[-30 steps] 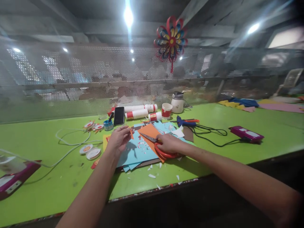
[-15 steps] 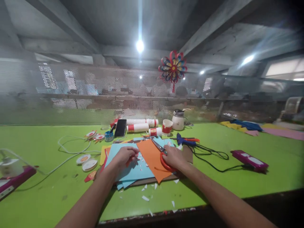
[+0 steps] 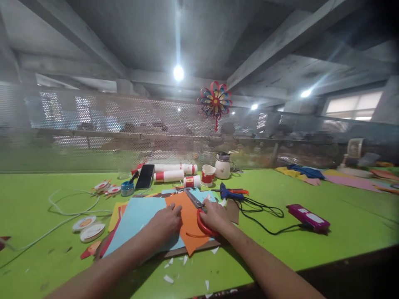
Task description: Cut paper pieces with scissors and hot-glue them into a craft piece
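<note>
My right hand (image 3: 215,215) is closed round the red handles of a pair of scissors (image 3: 202,222), whose grey blades point away from me over the orange paper (image 3: 184,207). Palm down, my left hand (image 3: 168,223) rests with bent, slightly parted fingers where the light blue paper (image 3: 137,211) meets the orange sheet; nothing shows in its grip. These sheets lie stacked on others, with yellow and red edges showing at the left. White paper scraps (image 3: 168,279) are scattered in front of the stack.
Behind the papers are a phone (image 3: 145,176), a blue paint jar (image 3: 127,189), white tubes (image 3: 169,176), a red-and-white cup (image 3: 208,175) and a jug (image 3: 222,167). A blue glue gun (image 3: 230,192) trails its cord to a purple power strip (image 3: 308,218). White discs (image 3: 92,232) lie left.
My left hand has moved right across the blue paper to the orange sheet's edge, and its fingers have loosened. My right hand stays on the scissors. The view has shifted right and tilted up slightly.
</note>
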`<act>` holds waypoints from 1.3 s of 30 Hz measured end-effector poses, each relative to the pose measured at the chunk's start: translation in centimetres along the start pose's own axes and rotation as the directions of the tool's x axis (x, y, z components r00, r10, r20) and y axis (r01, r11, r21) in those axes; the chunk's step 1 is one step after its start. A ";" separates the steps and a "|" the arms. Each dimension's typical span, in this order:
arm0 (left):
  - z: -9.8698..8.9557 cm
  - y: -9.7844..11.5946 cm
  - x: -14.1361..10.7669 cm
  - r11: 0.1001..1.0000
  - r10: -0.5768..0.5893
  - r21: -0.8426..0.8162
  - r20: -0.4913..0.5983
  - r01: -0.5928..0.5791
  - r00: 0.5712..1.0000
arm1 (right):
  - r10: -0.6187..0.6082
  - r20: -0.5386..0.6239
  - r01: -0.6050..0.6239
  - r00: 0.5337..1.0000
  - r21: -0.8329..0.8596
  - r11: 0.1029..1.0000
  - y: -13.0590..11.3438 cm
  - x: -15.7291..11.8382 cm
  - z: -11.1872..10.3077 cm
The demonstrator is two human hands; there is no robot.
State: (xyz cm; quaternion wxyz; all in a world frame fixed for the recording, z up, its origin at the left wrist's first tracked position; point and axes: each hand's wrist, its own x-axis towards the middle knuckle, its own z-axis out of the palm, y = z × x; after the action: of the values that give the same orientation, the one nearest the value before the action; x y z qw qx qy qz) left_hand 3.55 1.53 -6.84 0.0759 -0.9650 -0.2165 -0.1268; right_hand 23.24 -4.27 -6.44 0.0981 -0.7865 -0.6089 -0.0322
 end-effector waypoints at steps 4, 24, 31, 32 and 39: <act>-0.6 -0.6 0.6 0.953 0.229 0.181 0.091 -0.243 0.969 | 0.005 0.006 -0.005 1.000 0.022 1.000 0.2 0.2 0.1; -8.4 -3.1 -2.7 0.928 0.148 0.359 -0.120 -0.096 0.982 | -0.007 -0.030 0.008 1.000 0.017 1.000 -0.3 -0.3 -0.1; -11.9 -1.2 -12.4 0.873 0.057 0.484 -0.206 0.051 0.977 | -0.109 -0.034 0.106 0.994 -0.062 0.992 -0.7 -1.1 -0.6; -12.1 -0.5 -13.7 0.860 0.055 0.508 -0.198 0.054 0.979 | -0.151 -0.049 0.147 0.987 -0.065 0.987 -0.9 -1.6 -1.1; -12.9 2.1 -17.7 0.842 0.015 0.531 -0.197 0.094 0.980 | -0.703 0.001 0.702 0.711 0.041 0.711 -5.3 -5.9 -2.3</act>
State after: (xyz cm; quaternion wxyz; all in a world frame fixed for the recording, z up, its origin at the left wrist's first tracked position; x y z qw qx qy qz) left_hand -13.75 -10.01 0.43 0.3612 -0.8834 -0.2548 -0.1559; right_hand 16.76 -9.06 -4.54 0.0883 -0.4945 -0.8633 -0.0489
